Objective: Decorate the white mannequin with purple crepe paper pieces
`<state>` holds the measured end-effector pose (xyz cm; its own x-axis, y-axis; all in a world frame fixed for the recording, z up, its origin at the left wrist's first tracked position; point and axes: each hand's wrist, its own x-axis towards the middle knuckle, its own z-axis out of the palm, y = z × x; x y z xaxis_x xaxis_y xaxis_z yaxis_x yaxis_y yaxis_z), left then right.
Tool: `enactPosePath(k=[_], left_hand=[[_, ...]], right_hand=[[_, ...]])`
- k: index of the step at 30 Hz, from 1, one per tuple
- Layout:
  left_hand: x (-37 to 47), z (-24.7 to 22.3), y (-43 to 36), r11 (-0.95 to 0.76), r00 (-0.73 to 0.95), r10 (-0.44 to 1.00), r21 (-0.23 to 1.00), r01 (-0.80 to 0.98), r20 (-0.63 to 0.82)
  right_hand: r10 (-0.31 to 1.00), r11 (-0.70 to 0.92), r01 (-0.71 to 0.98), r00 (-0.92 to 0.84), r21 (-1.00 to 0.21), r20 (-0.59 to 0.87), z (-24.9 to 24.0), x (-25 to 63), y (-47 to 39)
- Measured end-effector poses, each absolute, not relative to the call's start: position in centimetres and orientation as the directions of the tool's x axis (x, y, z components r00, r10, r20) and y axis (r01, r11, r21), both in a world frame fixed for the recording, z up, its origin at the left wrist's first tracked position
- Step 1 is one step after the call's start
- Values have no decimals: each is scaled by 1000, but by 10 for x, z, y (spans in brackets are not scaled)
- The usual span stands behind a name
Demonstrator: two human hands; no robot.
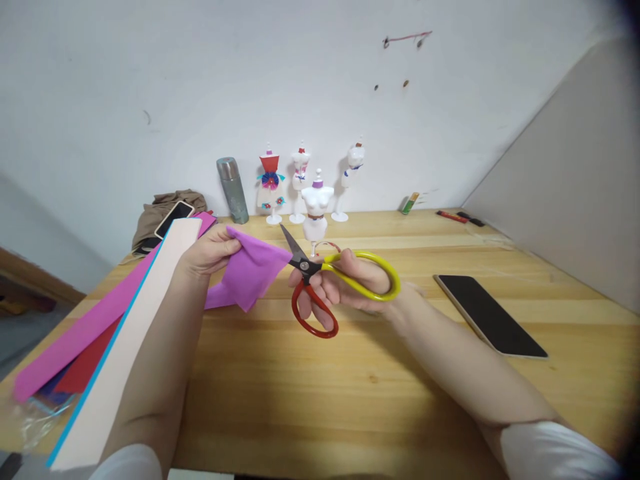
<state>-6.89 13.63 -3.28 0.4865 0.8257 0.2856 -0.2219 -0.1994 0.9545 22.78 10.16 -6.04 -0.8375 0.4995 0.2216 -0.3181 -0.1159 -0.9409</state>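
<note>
Above the middle of the wooden table, my left hand (213,250) pinches the upper corner of a piece of purple fabric (255,270). The fabric hangs down, and a strip of it trails left behind my wrist. My right hand (350,280) grips a pair of scissors (304,265) with one yellow and one red handle. The blades are parted and point up and left, meeting the fabric's right edge; the lower blade is hidden behind it. Just beyond the scissors stands a small white dress form (317,207) with a purple neck band and a brown waist band.
Decorated mini dress forms (270,180) stand by the wall beside a grey flask (233,190). Pink, red and pale sheets (130,320) lie at left, near a phone (174,219) on brown cloth. A black tablet (490,313) lies at right. A green-and-yellow tube (410,203) leans behind.
</note>
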Motion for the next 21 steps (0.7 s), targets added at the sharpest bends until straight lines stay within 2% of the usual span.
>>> enactPosePath(k=[8, 12, 16, 21], left_hand=[[-73, -35, 141, -302, 531, 776, 940, -160, 340], [-74, -34, 141, -310, 581, 739, 938, -154, 340], [-76, -33, 140, -297, 604, 732, 945, -134, 316], [-74, -32, 139, -293, 610, 721, 942, -163, 330]], right_hand=[[365, -180, -227, -919, -957, 149, -67, 225, 104], [324, -183, -245, -929, -952, 177, -69, 224, 104], [359, -190, -280, -912, -941, 198, -70, 224, 104], [391, -195, -239, -908, -951, 148, -67, 223, 102]])
